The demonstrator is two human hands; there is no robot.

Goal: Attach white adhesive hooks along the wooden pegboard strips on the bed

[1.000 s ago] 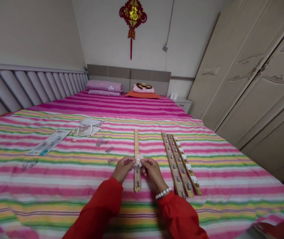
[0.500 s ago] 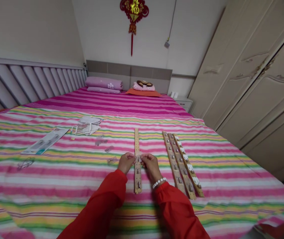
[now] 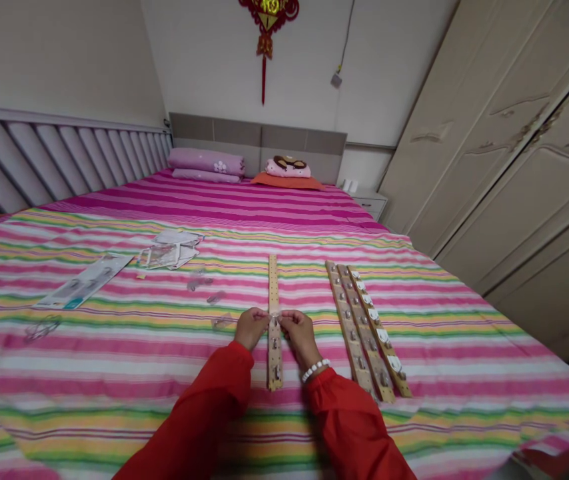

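A long wooden strip with a row of holes lies lengthwise on the striped bedspread in front of me. My left hand and my right hand meet over its middle. Both pinch a small clear hook against the strip. Several metal hooks sit on the strip's near part. I wear red sleeves and a white bead bracelet on the right wrist.
Three more wooden strips with hooks lie side by side to the right. Clear hooks, opened packets and a packaging card lie at the left. A wardrobe stands along the right side.
Both hands have come down from just above the strip and now press the small hook onto it. The camera has tilted slightly downward.
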